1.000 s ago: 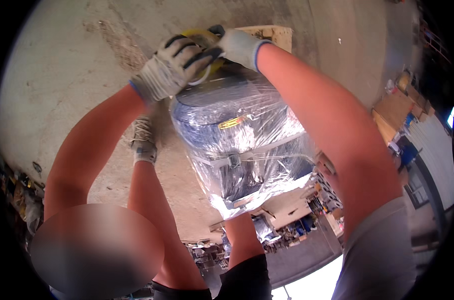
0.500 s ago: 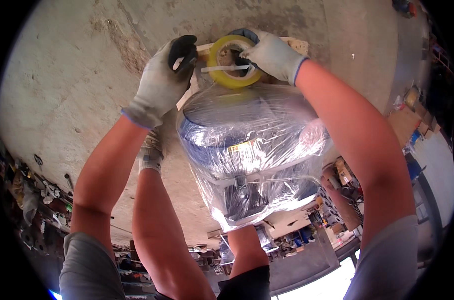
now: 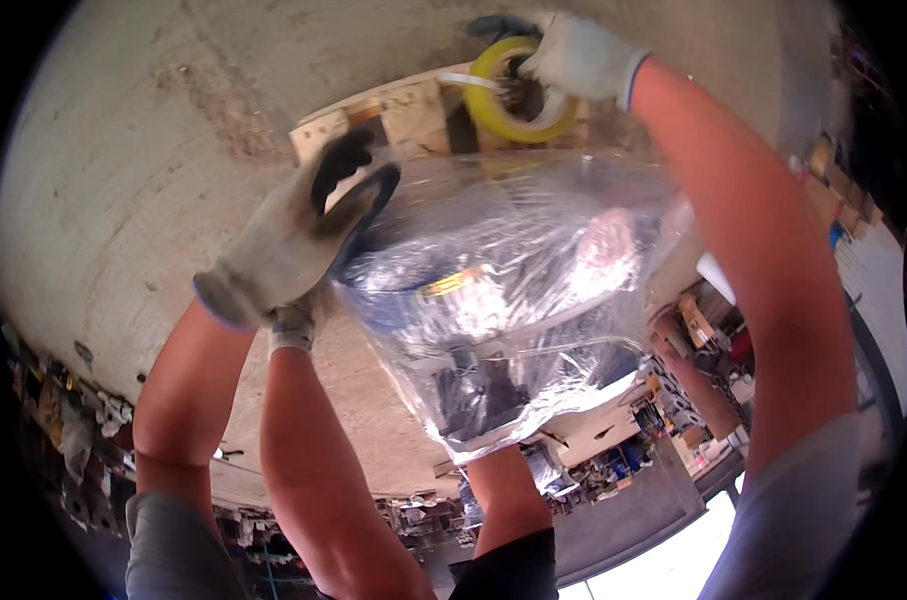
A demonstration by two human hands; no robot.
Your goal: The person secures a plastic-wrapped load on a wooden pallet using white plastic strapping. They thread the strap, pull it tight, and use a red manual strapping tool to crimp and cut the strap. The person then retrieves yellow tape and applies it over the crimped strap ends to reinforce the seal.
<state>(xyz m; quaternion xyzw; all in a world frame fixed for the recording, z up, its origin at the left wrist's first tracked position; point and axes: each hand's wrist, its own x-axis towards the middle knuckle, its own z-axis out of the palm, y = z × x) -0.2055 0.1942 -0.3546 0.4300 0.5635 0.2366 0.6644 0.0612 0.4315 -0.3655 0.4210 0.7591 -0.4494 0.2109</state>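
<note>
A bundle [image 3: 493, 350] wrapped in clear stretch film stands in front of me, with dark blue and black shapes showing through. Under its far side are the pale slats of a wooden pallet [image 3: 413, 112]. Gloved, my right hand [image 3: 578, 62] grips a roll of yellow tape [image 3: 483, 100] through its core, above the pallet's far edge. A white strip sticks out from the roll. My left hand [image 3: 303, 225], also gloved and somewhat blurred, lies along the bundle's far left corner, thumb and fingers apart and curved, with no object between them.
My bare legs [image 3: 323, 470] come up from the bottom, one foot beside the bundle's left side. Concrete floor [image 3: 123, 190] surrounds the pallet. Cluttered goods [image 3: 78, 440] line the left rim; boxes and parts [image 3: 693, 400] lie to the right.
My right hand has carried the tape roll right and farther away. My left hand has come down toward the bundle's corner. More of the pallet now shows.
</note>
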